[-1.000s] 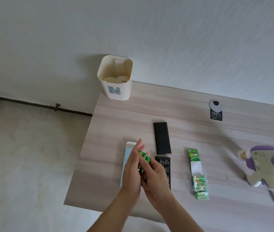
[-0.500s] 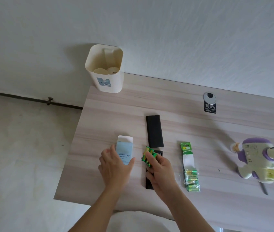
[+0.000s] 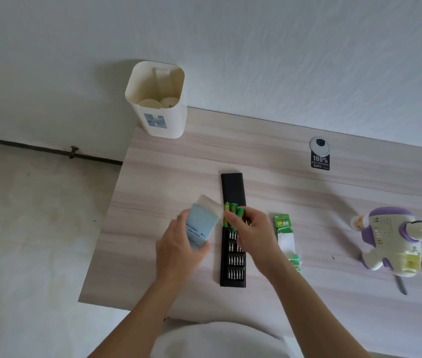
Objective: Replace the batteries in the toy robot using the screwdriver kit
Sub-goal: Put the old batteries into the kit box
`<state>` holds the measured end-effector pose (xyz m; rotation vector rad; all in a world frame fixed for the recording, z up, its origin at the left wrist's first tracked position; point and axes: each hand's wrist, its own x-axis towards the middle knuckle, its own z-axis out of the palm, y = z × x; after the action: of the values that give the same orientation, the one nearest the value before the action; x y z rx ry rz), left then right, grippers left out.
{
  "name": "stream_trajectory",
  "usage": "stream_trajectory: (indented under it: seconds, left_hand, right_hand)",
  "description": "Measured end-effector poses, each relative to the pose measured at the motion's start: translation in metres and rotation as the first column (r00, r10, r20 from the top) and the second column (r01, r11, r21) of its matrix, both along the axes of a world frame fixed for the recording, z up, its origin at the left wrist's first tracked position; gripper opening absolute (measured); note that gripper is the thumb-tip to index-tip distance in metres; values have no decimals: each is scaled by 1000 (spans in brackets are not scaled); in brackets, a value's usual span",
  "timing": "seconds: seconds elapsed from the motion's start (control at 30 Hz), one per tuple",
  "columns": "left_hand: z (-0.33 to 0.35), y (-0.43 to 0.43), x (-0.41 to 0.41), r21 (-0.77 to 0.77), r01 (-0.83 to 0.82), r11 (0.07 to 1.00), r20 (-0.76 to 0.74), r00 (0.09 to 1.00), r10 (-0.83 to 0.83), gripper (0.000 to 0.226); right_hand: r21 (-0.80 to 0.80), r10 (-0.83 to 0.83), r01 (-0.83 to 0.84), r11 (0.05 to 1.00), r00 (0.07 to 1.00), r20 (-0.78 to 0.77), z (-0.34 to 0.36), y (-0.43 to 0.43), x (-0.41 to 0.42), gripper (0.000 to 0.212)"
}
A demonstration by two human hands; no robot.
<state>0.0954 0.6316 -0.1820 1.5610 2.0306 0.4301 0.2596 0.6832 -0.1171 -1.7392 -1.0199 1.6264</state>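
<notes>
My left hand (image 3: 179, 249) holds a small light-blue box (image 3: 201, 224), lifted off the table with its flap open toward the right. My right hand (image 3: 252, 233) grips several green batteries (image 3: 233, 210) right beside the box's open end. Under both hands lies the open black screwdriver kit (image 3: 233, 267) with rows of bits. A green battery pack (image 3: 286, 236) lies to its right. The white and purple toy robot (image 3: 396, 241) lies at the far right, with a screwdriver (image 3: 401, 285) poking out below it.
A cream bin (image 3: 157, 99) stands at the table's back left corner. A black tag (image 3: 320, 158) lies near the back edge. The table's left edge (image 3: 106, 228) drops to the floor.
My left hand has picked the blue box up off the table and tilted it toward the batteries. My right hand has carried the batteries up to the box's opening.
</notes>
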Motion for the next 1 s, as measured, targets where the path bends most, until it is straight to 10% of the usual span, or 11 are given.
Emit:
stream_trajectory:
  seconds: [0.23,0.43,1.0]
  left_hand:
    - [65,-2,5,166,55,985,88,994,-70,83]
    - [103,3,13,272,51,961,128,988,-89,77]
    - [128,-10,31,366,55,929,228,962,-147,78]
  right_hand:
    - [357,193,-429,830,821,538,63,21,12,15]
    - [427,165,-597,679,691,704,101,22,18,17]
    - [189,360,-666,722,594,719,161,16,37,30]
